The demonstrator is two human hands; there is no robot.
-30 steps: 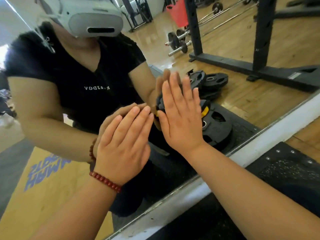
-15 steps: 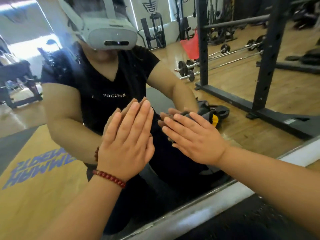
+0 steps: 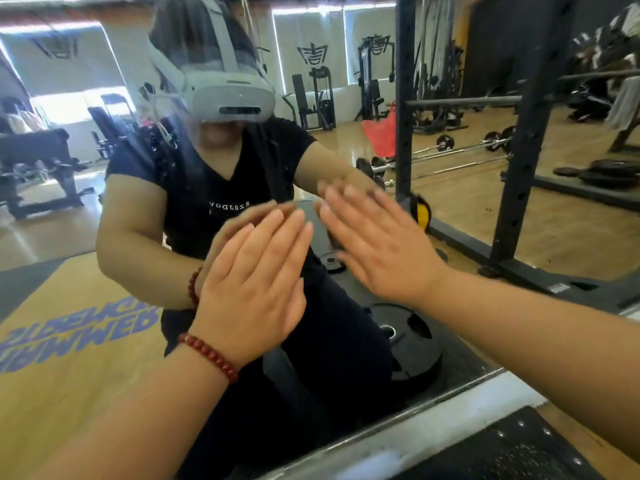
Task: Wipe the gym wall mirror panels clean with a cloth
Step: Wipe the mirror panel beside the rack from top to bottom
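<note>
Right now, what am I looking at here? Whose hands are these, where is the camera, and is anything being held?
The camera sits on a person's head, in the white headset reflected in the gym wall mirror. Both hands reach toward the glass with straight fingers: the left hand, with a red bead bracelet on its wrist, and the right hand, which is blurred. No cloth is visible in either hand. The reflection shows weight plates, a dark rack and barbells.

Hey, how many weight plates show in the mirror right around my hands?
2 clear ones: a large weight plate low beneath the right hand, and a small weight plate between both hands. More may be hidden behind them.
</note>
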